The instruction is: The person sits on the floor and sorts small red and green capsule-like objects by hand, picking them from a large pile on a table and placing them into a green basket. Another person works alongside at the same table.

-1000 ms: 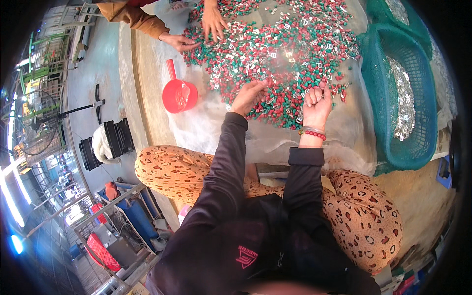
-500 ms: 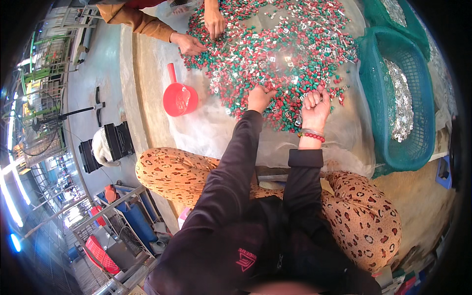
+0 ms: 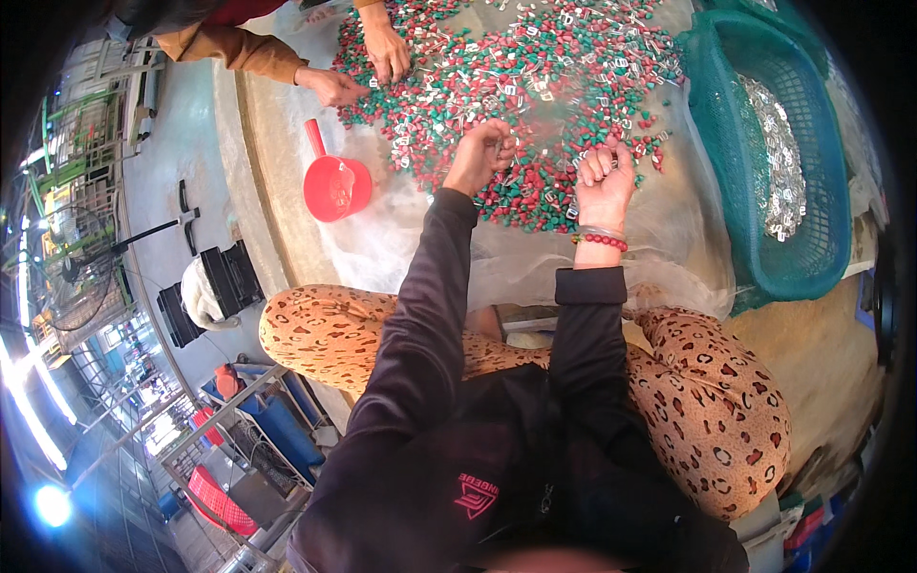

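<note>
A broad heap of small red and green pieces (image 3: 549, 196), mixed with shiny silver buckle-shaped bits, spreads on a pale sheet before me. Over its near edge is my left hand (image 3: 482, 158), its fingers curled inward; whatever they pinch is too small to make out. My right hand (image 3: 605, 181), with a red bead bracelet (image 3: 602, 241) at the wrist, is closed, knuckles up, beside the heap's right part. A tiny pale bit seems to show at its fingers, though its kind is unclear.
At the left lies a red scoop (image 3: 316, 139) with a few bits inside. To the right stands a teal basket (image 3: 833, 205) lined with green netting, holding silver pieces (image 3: 781, 158). Another person's hands (image 3: 386, 50) work in the heap's far left.
My left hand has lifted from the heap toward the left and curled its fingers. My right hand stays closed in nearly the same place. The whole view has shifted slightly.
</note>
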A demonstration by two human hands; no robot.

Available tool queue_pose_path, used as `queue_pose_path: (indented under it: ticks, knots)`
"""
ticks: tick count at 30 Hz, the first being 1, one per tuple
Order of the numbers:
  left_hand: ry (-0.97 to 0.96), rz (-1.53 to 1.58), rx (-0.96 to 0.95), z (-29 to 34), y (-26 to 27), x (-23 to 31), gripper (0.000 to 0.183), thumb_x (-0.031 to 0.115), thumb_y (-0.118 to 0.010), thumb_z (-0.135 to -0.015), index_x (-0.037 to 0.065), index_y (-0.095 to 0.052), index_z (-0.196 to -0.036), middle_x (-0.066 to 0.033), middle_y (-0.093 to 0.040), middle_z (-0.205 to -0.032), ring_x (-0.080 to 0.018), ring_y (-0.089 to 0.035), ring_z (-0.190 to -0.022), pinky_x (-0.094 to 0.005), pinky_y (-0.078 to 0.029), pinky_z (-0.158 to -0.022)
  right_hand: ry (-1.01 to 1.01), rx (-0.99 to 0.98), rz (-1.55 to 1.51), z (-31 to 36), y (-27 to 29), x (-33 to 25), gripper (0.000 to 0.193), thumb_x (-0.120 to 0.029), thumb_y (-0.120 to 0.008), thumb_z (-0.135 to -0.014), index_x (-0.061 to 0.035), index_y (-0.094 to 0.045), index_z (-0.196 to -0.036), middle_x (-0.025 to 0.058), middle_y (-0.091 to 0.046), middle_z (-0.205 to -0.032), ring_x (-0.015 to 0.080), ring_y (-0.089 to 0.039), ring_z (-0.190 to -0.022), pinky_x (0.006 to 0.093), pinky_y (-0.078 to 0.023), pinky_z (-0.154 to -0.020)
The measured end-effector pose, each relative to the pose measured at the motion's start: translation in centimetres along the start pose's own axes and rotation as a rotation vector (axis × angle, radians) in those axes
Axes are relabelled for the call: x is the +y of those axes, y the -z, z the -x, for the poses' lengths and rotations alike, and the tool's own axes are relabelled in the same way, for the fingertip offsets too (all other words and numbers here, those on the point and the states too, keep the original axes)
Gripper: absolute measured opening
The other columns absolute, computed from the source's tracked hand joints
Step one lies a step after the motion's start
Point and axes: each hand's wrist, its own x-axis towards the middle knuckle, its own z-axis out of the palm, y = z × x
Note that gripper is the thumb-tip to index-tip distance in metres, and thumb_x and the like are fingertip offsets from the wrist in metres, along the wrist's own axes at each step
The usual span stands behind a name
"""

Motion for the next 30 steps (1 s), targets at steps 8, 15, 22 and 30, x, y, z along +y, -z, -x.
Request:
queue_pose_path:
  ticks: [8, 15, 22, 30]
  knots:
    - [-0.284, -2.120, 0.172, -4.7, -0.9, -5.5, 0.018, 0.023, -0.059, -0.079, 0.008, -0.063, -0.087, -0.0151, -0.065, -0.086, -0.0315, -0.064, -0.081, -0.0433, -0.050, -0.068, 0.030, 0.090, 0.073, -0.4, 0.9, -0.6, 0.015, -0.021, -0.050, -0.090, -0.0063, -0.052, -0.085, -0.0034, -0.029, -0.052, 0.0073, -0.028, -0.043, 0.0219, -0.021, -0.034]
    - [-0.095, -0.865, 0.238, -2.6, 0.0, -1.1, 0.013, 0.018, -0.050, -0.081, 0.008, -0.050, -0.072, -0.0026, -0.051, -0.065, -0.0169, -0.049, -0.055, -0.0287, -0.039, -0.048, 0.499, 0.294, 1.337, -2.0, 6.3, 2.2, 0.026, -0.025, -0.064, -0.079, -0.0007, -0.068, -0.088, 0.0092, -0.063, -0.066, 0.0214, -0.057, -0.059, 0.0337, -0.046, -0.063]
    - [-0.118, -0.025, -0.096, 3.7, -1.2, 1.8, 0.016, 0.017, -0.044, -0.080, 0.003, -0.051, -0.081, -0.0035, -0.042, -0.071, -0.0083, -0.034, -0.056, -0.0194, -0.024, -0.042, 0.368, 0.219, 1.768, -4.1, 9.0, 5.1, 0.022, -0.023, -0.068, -0.071, -0.0084, -0.070, -0.088, 0.0152, -0.066, -0.073, 0.0296, -0.064, -0.072, 0.0387, -0.049, -0.067]
    - [-0.201, -1.499, 0.660, -0.7, 0.4, -1.5, 0.025, 0.032, -0.068, -0.073, 0.007, -0.072, -0.077, -0.0070, -0.063, -0.061, -0.0201, -0.059, -0.054, -0.0323, -0.045, -0.053, 0.015, 0.207, 0.475, -2.8, 9.5, 3.7, 0.006, -0.010, -0.062, -0.084, -0.0060, -0.058, -0.086, -0.0039, -0.037, -0.053, 0.0071, -0.034, -0.044, 0.0204, -0.025, -0.038]
